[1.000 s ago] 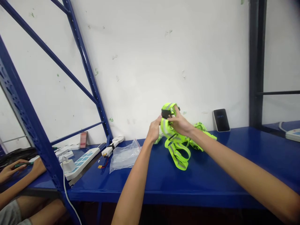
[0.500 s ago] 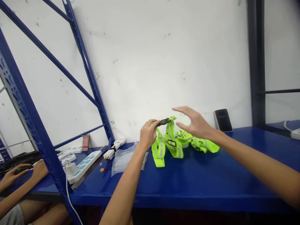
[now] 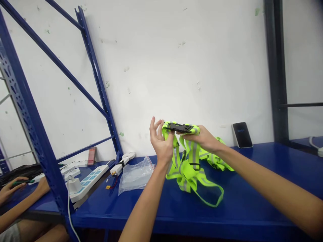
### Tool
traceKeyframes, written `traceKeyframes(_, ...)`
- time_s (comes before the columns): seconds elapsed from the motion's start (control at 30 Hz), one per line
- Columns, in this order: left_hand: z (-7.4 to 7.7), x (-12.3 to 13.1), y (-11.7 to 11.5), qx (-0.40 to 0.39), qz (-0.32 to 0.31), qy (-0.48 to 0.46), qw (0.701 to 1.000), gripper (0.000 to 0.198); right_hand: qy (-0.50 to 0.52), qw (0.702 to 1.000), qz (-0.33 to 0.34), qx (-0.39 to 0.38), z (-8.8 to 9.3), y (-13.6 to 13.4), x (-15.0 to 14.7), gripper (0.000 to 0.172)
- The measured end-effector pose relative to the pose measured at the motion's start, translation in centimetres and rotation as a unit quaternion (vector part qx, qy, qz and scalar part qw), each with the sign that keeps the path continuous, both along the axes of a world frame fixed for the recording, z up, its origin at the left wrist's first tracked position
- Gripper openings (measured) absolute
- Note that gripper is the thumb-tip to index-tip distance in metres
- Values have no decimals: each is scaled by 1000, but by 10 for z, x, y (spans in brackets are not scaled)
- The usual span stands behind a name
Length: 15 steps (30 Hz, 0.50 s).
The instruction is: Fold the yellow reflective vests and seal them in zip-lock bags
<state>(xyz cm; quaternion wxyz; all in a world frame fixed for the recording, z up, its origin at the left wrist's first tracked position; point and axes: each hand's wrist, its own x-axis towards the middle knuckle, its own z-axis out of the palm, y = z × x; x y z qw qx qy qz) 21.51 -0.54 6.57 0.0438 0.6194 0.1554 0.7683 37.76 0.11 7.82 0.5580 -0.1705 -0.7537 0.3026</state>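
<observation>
Left fingers (image 3: pixel 152 127) partly spread, right fingers (image 3: pixel 189 137) tighter, around buckled neon strap (image 3: pixel 193 151).

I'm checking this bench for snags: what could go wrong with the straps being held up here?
The yellow-green straps hang in overlapping loops below the black buckle, so they might tangle. More yellow-green webbing lies bunched behind the right hand; the hanging loops could catch on it. The clear plastic bag lies near the left forearm, which may brush it aside.
</observation>
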Motion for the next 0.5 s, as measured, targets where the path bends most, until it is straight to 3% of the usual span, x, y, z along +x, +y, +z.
traceKeyframes(0.07,0,8,4,-84,-127,-18,988,65,96,994,54,-27,1,-4,-12,36)
traceKeyframes(0.13,-1,10,11,-155,-198,4,968,50,145,984,93,-54,3,-4,-21,41)
traceKeyframes(0.2,-2,8,17,-229,-221,26,948,47,150,980,103,-77,3,-1,-24,55)
traceKeyframes(0.3,-12,1,25,-324,-232,38,916,60,120,982,87,-112,-5,12,-19,89)
traceKeyframes(0.37,-27,-5,33,-354,-252,33,900,56,104,985,53,-128,-19,26,-13,102)
traceKeyframes(0.4,-38,-8,39,-361,-264,25,894,53,108,986,18,-126,-29,34,-10,100)
traceKeyframes(0.5,-80,-11,58,-394,-264,2,880,68,67,983,-139,-103,-76,58,-2,74)
